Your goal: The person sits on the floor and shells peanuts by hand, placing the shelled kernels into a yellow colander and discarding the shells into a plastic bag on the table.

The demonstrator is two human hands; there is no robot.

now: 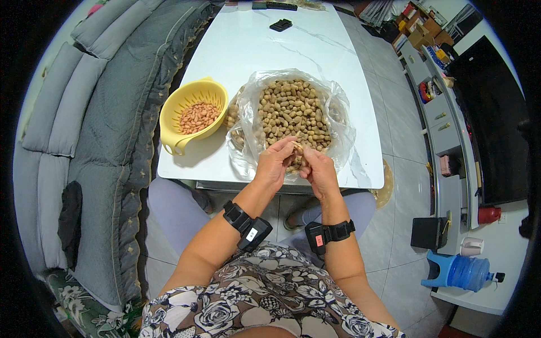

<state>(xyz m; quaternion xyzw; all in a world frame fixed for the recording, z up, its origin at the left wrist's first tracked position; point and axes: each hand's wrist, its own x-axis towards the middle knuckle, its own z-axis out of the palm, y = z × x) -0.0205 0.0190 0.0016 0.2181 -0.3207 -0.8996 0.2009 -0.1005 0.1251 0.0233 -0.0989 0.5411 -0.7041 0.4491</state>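
My left hand [274,162] and my right hand [319,169] meet over the near edge of a clear plastic bag [342,105] of unshelled peanuts [291,110]. Between their fingertips they hold a peanut pod [298,147], which looks partly split; the fingers hide some of it. To the left of the bag, a yellow plastic colander [169,101] holds shelled peanuts [198,118] with pinkish skins. More unshelled pods show through the plastic at the bag's left side.
The white marble-patterned table [236,42] bears a small black object [280,25] and a black remote control [282,6] towards its far end. A grey sofa [122,110] runs along the left. To the right stand a TV cabinet [441,105] and a blue water bottle [468,272].
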